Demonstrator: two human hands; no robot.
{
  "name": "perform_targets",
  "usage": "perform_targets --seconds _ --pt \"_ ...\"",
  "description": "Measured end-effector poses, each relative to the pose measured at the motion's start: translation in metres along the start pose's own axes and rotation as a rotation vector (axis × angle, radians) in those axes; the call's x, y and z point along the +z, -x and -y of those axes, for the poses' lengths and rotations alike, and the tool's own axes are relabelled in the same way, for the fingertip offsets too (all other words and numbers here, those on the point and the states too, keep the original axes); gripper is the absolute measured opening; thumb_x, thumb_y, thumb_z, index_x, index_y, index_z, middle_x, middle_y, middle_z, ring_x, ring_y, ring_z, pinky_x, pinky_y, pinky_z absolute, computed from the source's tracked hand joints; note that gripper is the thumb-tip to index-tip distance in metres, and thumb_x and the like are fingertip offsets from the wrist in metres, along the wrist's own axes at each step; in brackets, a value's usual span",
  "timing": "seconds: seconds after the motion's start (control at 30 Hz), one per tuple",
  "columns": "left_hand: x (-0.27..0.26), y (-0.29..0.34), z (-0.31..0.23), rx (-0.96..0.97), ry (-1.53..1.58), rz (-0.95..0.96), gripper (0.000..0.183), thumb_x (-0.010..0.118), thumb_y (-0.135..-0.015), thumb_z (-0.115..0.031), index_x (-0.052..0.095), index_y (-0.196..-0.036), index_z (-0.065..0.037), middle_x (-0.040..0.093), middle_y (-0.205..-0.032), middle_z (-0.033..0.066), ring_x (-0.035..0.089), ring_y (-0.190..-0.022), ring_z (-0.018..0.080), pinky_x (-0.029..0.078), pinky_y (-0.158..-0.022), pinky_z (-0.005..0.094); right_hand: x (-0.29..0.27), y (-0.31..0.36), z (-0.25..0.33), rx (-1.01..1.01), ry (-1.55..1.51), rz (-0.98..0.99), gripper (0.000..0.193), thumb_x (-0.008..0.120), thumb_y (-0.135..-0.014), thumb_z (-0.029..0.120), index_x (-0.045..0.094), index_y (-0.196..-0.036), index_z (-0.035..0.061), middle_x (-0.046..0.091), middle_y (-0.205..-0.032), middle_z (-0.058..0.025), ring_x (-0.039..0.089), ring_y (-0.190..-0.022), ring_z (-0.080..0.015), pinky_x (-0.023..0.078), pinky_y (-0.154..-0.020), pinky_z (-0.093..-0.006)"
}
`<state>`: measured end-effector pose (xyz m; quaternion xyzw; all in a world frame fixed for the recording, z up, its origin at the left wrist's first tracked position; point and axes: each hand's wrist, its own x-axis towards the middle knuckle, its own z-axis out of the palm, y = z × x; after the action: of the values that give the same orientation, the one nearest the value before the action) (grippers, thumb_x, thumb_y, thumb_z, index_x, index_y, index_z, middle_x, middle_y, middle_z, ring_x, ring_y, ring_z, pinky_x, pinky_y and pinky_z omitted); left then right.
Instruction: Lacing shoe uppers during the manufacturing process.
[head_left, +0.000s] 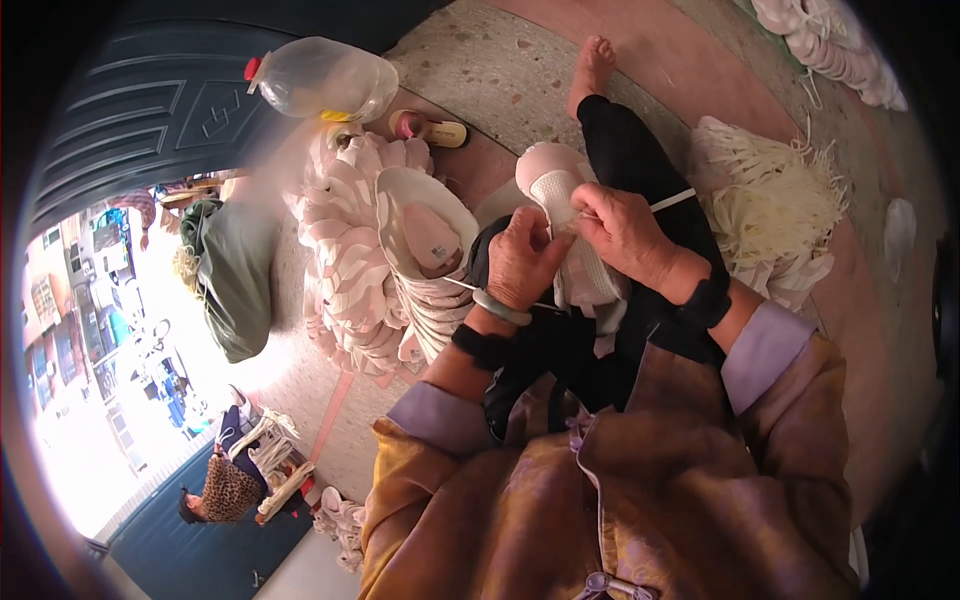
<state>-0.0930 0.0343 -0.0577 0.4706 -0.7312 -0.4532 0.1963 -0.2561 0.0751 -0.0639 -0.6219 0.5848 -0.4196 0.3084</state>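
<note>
A pale pink and white knit shoe upper (590,272) lies lengthwise over my lap, its rounded toe pointing away from me. Over its throat my left hand (524,260) and my right hand (622,232) meet, thumbs and fingers pinched together. Between the fingertips runs what looks like a thin white shoelace (672,199); one stretch of it crosses my black trouser leg, right of my right hand. Another white length shows beneath my left wrist. The exact grip and the lace holes are covered by my fingers.
Left of my lap stand nested shoe uppers (428,235) and a large heap of pale uppers (345,240). A pile of cream laces (765,205) lies right. Beyond are a clear plastic jug (325,82), a sandal (448,133) and a green sack (232,285). Another person (225,487) sits lower left.
</note>
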Motion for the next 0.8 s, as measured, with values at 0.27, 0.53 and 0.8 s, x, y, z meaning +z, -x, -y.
perform_targets --seconds 0.27,0.53,0.8 --pt "0.007 0.002 -0.001 0.042 -0.047 -0.026 0.019 0.067 -0.069 -0.006 0.051 -0.079 -0.005 0.049 -0.060 -0.0011 0.045 -0.054 0.0060 0.041 -0.051 0.0226 -0.006 0.010 0.000 0.037 -0.038 -0.075 0.014 0.056 -0.074 0.002 0.045 -0.082 0.0045 0.055 -0.073 -0.0133 0.057 -0.069 -0.0339 0.045 -0.058 -0.0366" --pt "0.004 -0.006 0.018 -0.117 0.169 0.132 0.019 0.067 -0.070 -0.007 0.049 -0.076 -0.005 0.048 -0.062 -0.0030 0.046 -0.057 0.0054 0.041 -0.053 0.0228 0.003 0.016 -0.007 0.041 0.113 -0.138 0.007 0.054 -0.075 0.003 0.050 -0.078 0.0065 0.055 -0.073 -0.0113 0.056 -0.068 -0.0333 0.044 -0.056 -0.0384" --pt "0.004 -0.005 0.028 -0.104 0.194 0.167 0.018 0.066 -0.070 -0.006 0.050 -0.079 -0.004 0.051 -0.067 -0.0009 0.048 -0.060 0.0063 0.042 -0.054 0.0232 0.017 0.008 -0.001 -0.046 0.246 -0.087 0.008 0.056 -0.075 0.004 0.049 -0.078 0.0062 0.056 -0.072 -0.0130 0.057 -0.069 -0.0344 0.045 -0.057 -0.0408"
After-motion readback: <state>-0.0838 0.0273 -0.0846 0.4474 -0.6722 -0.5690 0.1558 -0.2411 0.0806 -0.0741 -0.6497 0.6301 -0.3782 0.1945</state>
